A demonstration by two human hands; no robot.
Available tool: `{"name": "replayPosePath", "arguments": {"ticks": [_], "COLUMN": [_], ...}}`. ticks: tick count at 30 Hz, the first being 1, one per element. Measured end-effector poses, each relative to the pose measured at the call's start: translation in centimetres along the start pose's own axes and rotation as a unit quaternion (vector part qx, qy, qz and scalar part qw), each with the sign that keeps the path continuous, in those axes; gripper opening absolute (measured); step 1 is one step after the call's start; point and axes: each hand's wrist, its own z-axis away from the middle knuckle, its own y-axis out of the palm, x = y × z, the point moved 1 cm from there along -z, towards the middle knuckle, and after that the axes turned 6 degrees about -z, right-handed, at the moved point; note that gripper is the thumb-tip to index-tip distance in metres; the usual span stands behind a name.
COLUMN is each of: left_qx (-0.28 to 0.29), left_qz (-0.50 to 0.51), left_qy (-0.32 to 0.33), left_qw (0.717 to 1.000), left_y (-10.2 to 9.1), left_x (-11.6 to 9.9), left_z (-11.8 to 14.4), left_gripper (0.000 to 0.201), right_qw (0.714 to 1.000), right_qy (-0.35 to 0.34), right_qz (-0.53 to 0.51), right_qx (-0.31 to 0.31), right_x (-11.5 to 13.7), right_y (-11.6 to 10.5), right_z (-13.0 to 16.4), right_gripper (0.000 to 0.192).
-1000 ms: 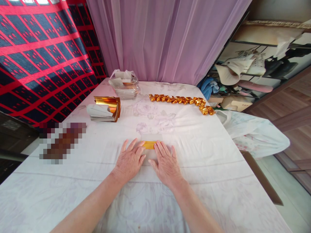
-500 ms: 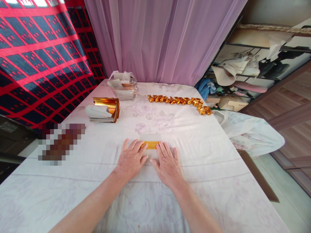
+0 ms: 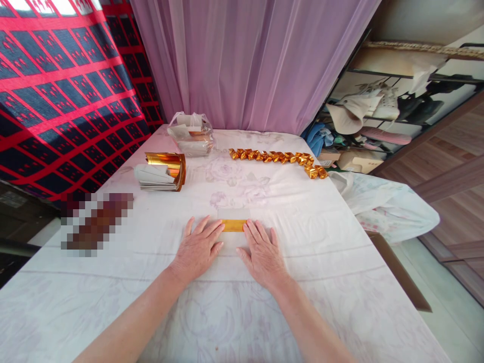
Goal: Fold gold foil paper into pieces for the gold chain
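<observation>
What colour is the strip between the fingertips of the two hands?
The strip is golden yellow; best seen in the head view, the only one.

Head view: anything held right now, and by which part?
Nothing is gripped: the left hand and right hand are palm-down, touching opposite ends of the gold strip.

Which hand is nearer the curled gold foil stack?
The left hand: it lies right of the curled foil stack and nearer the person, at the left end of the gold strip. The right hand is farther off, at the strip's right end.
</observation>
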Motion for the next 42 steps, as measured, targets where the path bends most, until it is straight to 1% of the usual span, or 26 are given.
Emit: {"name": "replayPosePath", "arguments": {"ticks": [4, 8, 10, 13, 16, 19, 22, 26, 32, 37, 42], "left_qx": [-0.007, -0.026, -0.024, -0.004, 0.005, 0.003, 0.001, 0.001, -0.015, -0.030, -0.038], "left_qz": [0.014, 0.015, 0.024, 0.051, 0.066, 0.078, 0.100, 0.127, 0.134, 0.147, 0.159], "left_qy": [0.021, 0.031, 0.031, 0.027, 0.014, 0.004, -0.004, -0.015, -0.011, -0.003, -0.004], "left_qw": [1.000, 0.999, 0.999, 0.998, 0.998, 0.997, 0.995, 0.992, 0.991, 0.989, 0.987], "left_y": [-0.1, 0.0, 0.1, 0.3, 0.3, 0.1, 0.0, -0.1, -0.5, -0.6, -0.4], "left_x": [0.6, 0.8, 0.9, 1.0, 0.9, 0.7, 0.6, 0.7, 0.4, 0.0, 0.0], "left_z": [0.0, -0.2, -0.3, -0.5, -0.6, -0.5, -0.4, -0.3, -0.6, -1.0, -1.1], "left_gripper": [0.038, 0.035, 0.033, 0.034, 0.033, 0.034, 0.036, 0.034, 0.028, 0.021, 0.016], "right_qw": [1.000, 1.000, 1.000, 0.999, 0.994, 0.992, 0.990, 0.984, 0.966, 0.959, 0.961], "right_qy": [-0.013, -0.018, -0.015, -0.026, -0.058, -0.070, -0.074, -0.088, -0.142, -0.159, -0.158], "right_qz": [0.010, 0.020, 0.020, 0.001, -0.043, -0.075, -0.092, -0.115, -0.163, -0.184, -0.177], "right_qx": [0.003, 0.003, -0.008, -0.047, -0.077, -0.076, -0.077, -0.104, -0.140, -0.145, -0.143], "right_x": [-0.6, -0.8, -0.6, 0.2, 1.3, 1.8, 1.6, 0.9, 0.3, 0.2, 0.3], "right_y": [-0.3, -1.3, -1.9, -2.3, -2.1, -1.4, -0.9, -0.5, 0.1, 0.2, 0.1], "right_z": [-0.6, -1.6, -2.1, -2.5, -2.5, -2.5, -2.6, -2.6, -2.5, -2.5, -2.4], "right_gripper": [0.062, 0.056, 0.051, 0.040, 0.034, 0.032, 0.031, 0.029, 0.029, 0.033, 0.030]}}
